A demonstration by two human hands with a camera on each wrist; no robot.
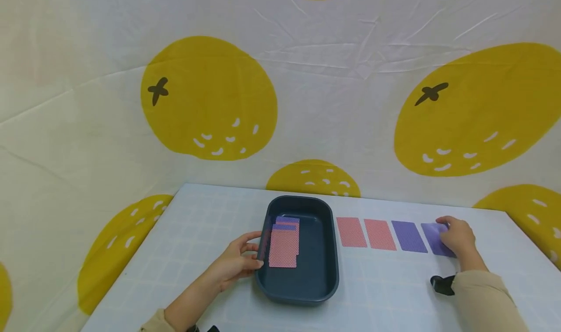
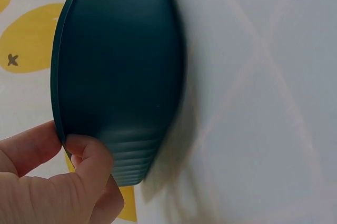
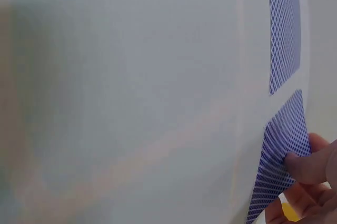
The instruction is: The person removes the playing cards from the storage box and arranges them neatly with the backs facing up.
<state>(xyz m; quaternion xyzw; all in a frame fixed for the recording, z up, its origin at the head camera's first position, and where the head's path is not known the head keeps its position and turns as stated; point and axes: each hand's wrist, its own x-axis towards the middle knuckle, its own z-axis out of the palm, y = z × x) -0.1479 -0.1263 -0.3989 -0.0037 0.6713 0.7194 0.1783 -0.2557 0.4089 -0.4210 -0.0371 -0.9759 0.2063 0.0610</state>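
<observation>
My left hand [image 1: 238, 259] pinches the left rim of a dark blue, rounded rectangular tray [image 1: 317, 273], thumb and fingers on either side of the edge in the left wrist view. Inside the tray, toward its left, red-backed playing cards [image 1: 282, 254] lie overlapped with blue-backed ones [image 1: 288, 220]. At the far right of a row of cards, my right hand [image 1: 459, 235] pinches a blue-backed playing card [image 3: 274, 153] by its edge. That card bends slightly and is tilted up, its thumb-side back facing the right wrist camera.
To the left of the held card, the row has another blue-backed card [image 1: 409, 236] and two red-backed cards, a nearer one [image 1: 380, 234] and one beside the tray [image 1: 351, 232]. All lie on a white table [image 1: 372, 293]. A cloth with yellow fruit prints [image 1: 333, 98] hangs behind.
</observation>
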